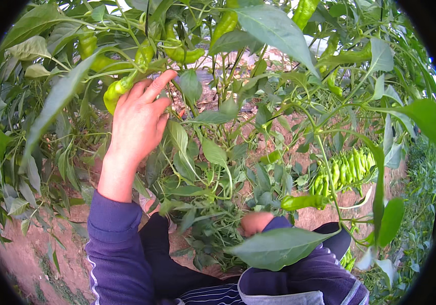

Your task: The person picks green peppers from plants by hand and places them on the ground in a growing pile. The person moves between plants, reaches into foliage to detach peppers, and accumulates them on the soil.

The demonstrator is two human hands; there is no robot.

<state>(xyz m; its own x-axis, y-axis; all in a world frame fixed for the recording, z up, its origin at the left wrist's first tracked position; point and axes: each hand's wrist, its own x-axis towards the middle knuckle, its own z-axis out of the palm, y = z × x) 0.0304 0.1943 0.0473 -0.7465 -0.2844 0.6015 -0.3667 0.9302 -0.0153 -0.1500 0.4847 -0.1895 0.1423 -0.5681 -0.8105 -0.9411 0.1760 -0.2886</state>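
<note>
My left hand (pixel 141 106) is raised into the pepper plants at upper left, its back to the camera and fingers pointing up. It touches or is just beside a hanging green pepper (pixel 115 92); whether the fingers grip it is hidden. My right hand (pixel 255 223) is low at the centre, blurred and partly behind a large leaf (pixel 279 246); its fingers cannot be made out. More green peppers (pixel 182 53) hang above the left hand. Another green pepper (pixel 304 202) shows to the right of my right hand.
A pile of picked green peppers (pixel 345 169) lies at right, with more peppers (pixel 348 260) lower down, partly hidden. Leafy stems (pixel 319 141) cross the view near the camera. Bare soil (pixel 35 253) shows at lower left. Low green plants (pixel 420 190) line the far right.
</note>
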